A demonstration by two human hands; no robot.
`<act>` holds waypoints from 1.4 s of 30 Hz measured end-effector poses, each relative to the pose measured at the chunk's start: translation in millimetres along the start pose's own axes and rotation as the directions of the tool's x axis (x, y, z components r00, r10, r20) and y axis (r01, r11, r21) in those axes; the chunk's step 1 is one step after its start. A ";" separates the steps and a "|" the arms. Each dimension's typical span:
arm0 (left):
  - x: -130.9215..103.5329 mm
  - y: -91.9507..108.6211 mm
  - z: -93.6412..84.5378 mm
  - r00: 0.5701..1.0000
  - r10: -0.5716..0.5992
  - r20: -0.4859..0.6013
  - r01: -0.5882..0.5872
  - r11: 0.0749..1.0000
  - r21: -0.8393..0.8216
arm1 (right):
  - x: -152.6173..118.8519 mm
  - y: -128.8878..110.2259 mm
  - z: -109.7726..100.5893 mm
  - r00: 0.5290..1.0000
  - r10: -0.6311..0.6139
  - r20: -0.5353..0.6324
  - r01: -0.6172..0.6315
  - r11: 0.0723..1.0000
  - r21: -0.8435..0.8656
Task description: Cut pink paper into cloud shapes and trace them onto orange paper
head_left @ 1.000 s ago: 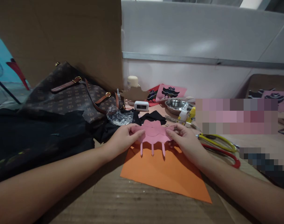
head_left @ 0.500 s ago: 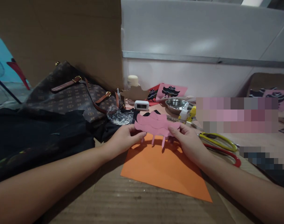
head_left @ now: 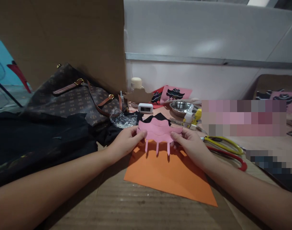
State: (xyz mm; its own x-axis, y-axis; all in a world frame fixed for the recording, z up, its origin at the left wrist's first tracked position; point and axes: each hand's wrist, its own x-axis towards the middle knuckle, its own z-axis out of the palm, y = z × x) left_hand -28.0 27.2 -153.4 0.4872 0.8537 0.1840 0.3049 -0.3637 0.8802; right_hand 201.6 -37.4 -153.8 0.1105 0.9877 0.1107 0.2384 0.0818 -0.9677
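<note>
Between my two hands is a pink paper cutout [head_left: 159, 129] with wavy edges and three thin strips pointing down. My left hand [head_left: 130, 140] pinches its left end, thumb on the front. At the other end my right hand [head_left: 190, 142] grips it the same way; the fingers behind the paper are partly hidden. Below the cutout, an orange sheet [head_left: 167, 177] lies on the cardboard [head_left: 117, 207]. Just behind the cutout sits a black paper shape [head_left: 157, 117], partly covered. Scissors with a yellow and a red handle [head_left: 224, 144] rest right of my right hand.
A brown patterned handbag [head_left: 71, 95] and dark cloth [head_left: 40, 143] occupy the left. Further back are a clear plastic bag [head_left: 123, 119], a white digital timer [head_left: 145, 108], a metal bowl [head_left: 181, 108], a glue bottle [head_left: 189, 115] and decorated pink paper [head_left: 177, 94]. Cardboard stands upright behind.
The pink cutout has shifted slightly left and tilted, so its strips and front face show more fully. Both hands still hold it. The orange sheet has barely moved.
</note>
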 end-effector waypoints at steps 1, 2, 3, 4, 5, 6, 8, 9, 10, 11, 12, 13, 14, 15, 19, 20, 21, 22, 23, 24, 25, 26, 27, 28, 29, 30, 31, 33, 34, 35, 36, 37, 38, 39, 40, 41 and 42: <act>-0.6 0.0 -0.3 1.000 -0.005 -0.005 0.005 0.999 0.031 | 0.6 -0.1 -1.1 1.000 -0.021 -0.008 0.020 1.000 -0.023; -1.1 -0.2 -0.8 1.000 -0.004 0.006 0.003 0.998 0.070 | 1.7 0.0 -2.6 0.999 -0.047 -0.022 0.046 0.998 -0.048; -1.6 -0.4 -1.2 1.000 0.007 0.028 -0.011 0.993 0.118 | 3.3 0.4 -4.4 0.996 -0.076 -0.040 0.073 0.995 -0.075; -2.0 -0.8 -1.7 0.998 0.034 0.050 -0.041 0.985 0.168 | 5.3 1.4 -6.4 0.993 -0.103 -0.059 0.096 0.990 -0.100; -2.4 -1.1 -2.1 0.995 0.077 0.055 -0.088 0.972 0.218 | 7.6 3.0 -8.4 0.989 -0.126 -0.076 0.117 0.986 -0.121; -3.0 -1.1 -2.4 0.990 0.138 0.034 -0.142 0.952 0.271 | 10.1 5.2 -10.5 0.985 -0.146 -0.088 0.133 0.981 -0.139; -5.3 0.3 -2.3 0.958 0.283 -0.047 -0.243 0.887 0.393 | 15.1 11.4 -14.0 0.980 -0.174 -0.093 0.157 0.974 -0.165; -7.6 2.2 -1.8 0.936 0.346 -0.066 -0.283 0.849 0.446 | 17.3 15.0 -15.3 0.979 -0.186 -0.088 0.168 0.969 -0.181; -11.0 5.0 -1.0 0.921 0.388 -0.037 -0.323 0.812 0.487 | 18.9 18.5 -16.2 0.977 -0.198 -0.077 0.179 0.963 -0.200; -15.4 8.6 0.1 0.914 0.404 0.043 -0.367 0.774 0.516 | 20.0 21.6 -16.7 0.976 -0.207 -0.060 0.189 0.956 -0.222; -20.7 12.8 1.6 0.905 0.395 0.158 -0.416 0.744 0.523 | 20.5 24.1 -16.9 0.976 -0.214 -0.035 0.199 0.948 -0.248; -26.6 17.4 3.3 0.881 0.367 0.299 -0.473 0.717 0.512 | 20.3 25.8 -16.7 0.976 -0.216 -0.003 0.207 0.938 -0.277; -32.9 22.1 5.2 0.841 0.329 0.430 -0.522 0.704 0.482 | 19.4 26.6 -16.2 0.976 -0.213 0.034 0.213 0.927 -0.309; -39.2 26.8 7.1 0.792 0.284 0.540 -0.554 0.705 0.443 | 18.0 26.5 -15.6 0.976 -0.205 0.078 0.219 0.914 -0.341; -60.6 40.8 14.7 0.713 0.088 0.696 -0.503 0.755 0.421 | 9.8 19.2 -12.7 0.957 -0.171 0.234 0.264 0.848 -0.459; -64.9 42.2 17.3 0.721 0.055 0.691 -0.481 0.757 0.441 | 7.9 16.9 -12.2 0.950 -0.169 0.261 0.279 0.833 -0.477; -68.7 42.6 20.5 0.725 0.040 0.687 -0.473 0.754 0.455 | 6.2 14.8 -11.9 0.944 -0.166 0.284 0.292 0.821 -0.490; -72.3 41.9 24.3 0.726 0.040 0.686 -0.478 0.747 0.462 | 4.8 13.0 -11.9 0.939 -0.162 0.305 0.303 0.812 -0.500; -75.6 40.2 28.7 0.717 0.050 0.696 -0.497 0.736 0.459 | 3.6 11.7 -12.0 0.933 -0.159 0.322 0.311 0.804 -0.507; -78.6 37.8 33.3 0.706 0.065 0.706 -0.522 0.721 0.456 | 2.7 10.8 -12.3 0.929 -0.155 0.336 0.319 0.797 -0.513; -81.1 35.2 37.9 0.692 0.075 0.718 -0.548 0.702 0.455 | 2.1 10.1 -12.6 0.925 -0.153 0.348 0.326 0.790 -0.519; -83.3 32.7 42.0 0.683 0.077 0.726 -0.567 0.682 0.462 | 1.5 9.3 -13.1 0.920 -0.152 0.361 0.335 0.783 -0.523; -84.9 30.6 45.3 0.680 0.077 0.729 -0.582 0.662 0.473 | 1.1 8.3 -13.5 0.914 -0.153 0.377 0.347 0.777 -0.525; -86.0 29.2 47.6 0.681 0.077 0.728 -0.593 0.641 0.487 | 0.6 6.6 -13.8 0.905 -0.154 0.395 0.361 0.771 -0.525; -86.8 28.5 49.0 0.686 0.083 0.723 -0.604 0.619 0.502 | -0.1 4.0 -14.0 0.894 -0.155 0.421 0.379 0.764 -0.523; -87.3 28.5 49.5 0.689 0.097 0.718 -0.619 0.593 0.514 | -1.2 0.5 -13.9 0.880 -0.154 0.450 0.399 0.755 -0.521; -87.6 29.1 49.4 0.692 0.119 0.712 -0.637 0.564 0.525 | -2.7 -4.1 -13.6 0.861 -0.143 0.487 0.419 0.743 -0.522; -88.6 31.5 48.8 0.693 0.182 0.698 -0.679 0.490 0.547 | -7.2 -15.6 -12.1 0.820 -0.079 0.566 0.431 0.736 -0.522; -89.5 32.8 48.8 0.695 0.216 0.686 -0.696 0.444 0.564 | -10.1 -21.9 -11.0 0.798 -0.027 0.602 0.417 0.746 -0.520; -90.9 33.9 49.4 0.698 0.248 0.672 -0.706 0.396 0.587 | -13.4 -27.9 -9.9 0.774 0.030 0.633 0.390 0.765 -0.513; -92.7 34.8 50.5 0.702 0.283 0.654 -0.710 0.348 0.612 | -16.9 -33.3 -8.8 0.751 0.080 0.656 0.355 0.788 -0.502; -94.9 35.2 52.2 0.704 0.319 0.635 -0.710 0.301 0.636 | -20.3 -37.7 -7.8 0.733 0.116 0.671 0.321 0.810 -0.490; -97.6 35.3 54.2 0.700 0.359 0.618 -0.710 0.258 0.655 | -23.7 -40.9 -7.1 0.721 0.136 0.679 0.290 0.831 -0.475; -100.5 34.9 56.2 0.691 0.402 0.600 -0.709 0.221 0.669 | -26.8 -42.9 -6.5 0.711 0.141 0.689 0.262 0.856 -0.446; -103.4 34.2 58.1 0.675 0.445 0.588 -0.713 0.191 0.674 | -29.5 -43.7 -6.1 0.701 0.132 0.701 0.231 0.888 -0.398; -106.3 33.2 59.6 0.657 0.478 0.583 -0.720 0.170 0.673 | -31.9 -43.2 -5.6 0.688 0.121 0.715 0.192 0.921 -0.340; -108.9 32.0 60.7 0.641 0.499 0.583 -0.729 0.158 0.666 | -33.9 -41.7 -5.0 0.673 0.113 0.731 0.142 0.950 -0.278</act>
State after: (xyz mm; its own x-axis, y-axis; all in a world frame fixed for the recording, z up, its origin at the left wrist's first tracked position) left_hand -21.6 -100.1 -171.9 0.9416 0.1485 0.3022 0.2385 -0.9278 -0.2870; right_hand 192.7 -74.9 -116.1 -0.6038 0.7715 -0.2005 0.5108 0.1813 -0.8404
